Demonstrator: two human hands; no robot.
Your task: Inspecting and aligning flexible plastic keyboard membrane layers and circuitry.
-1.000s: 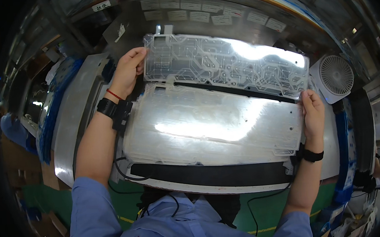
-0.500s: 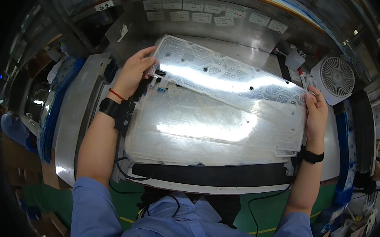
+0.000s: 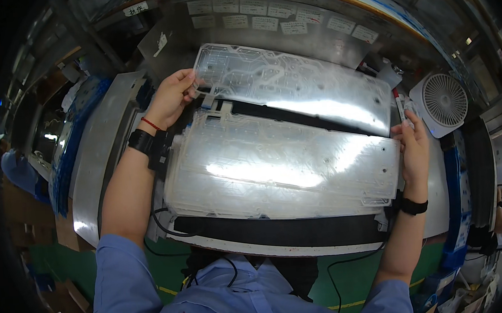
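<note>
My left hand grips the far left corner of a clear plastic circuit sheet, lifted and tilted above the bench. My right hand holds the right edge, where that sheet meets a second shiny clear sheet. The lower sheet lies flat on a black fixture on the metal workbench. Both wrists wear black bands; a red string is on the left wrist.
A small white fan stands at the right. Paper labels line the back wall. A grey metal panel and blue trays sit at the left. Black cables run under the fixture near my body.
The upper clear sheet dipped toward the lower sheet half a second ago and is now raised and spread open again toward the back. Both hands kept their grip.
</note>
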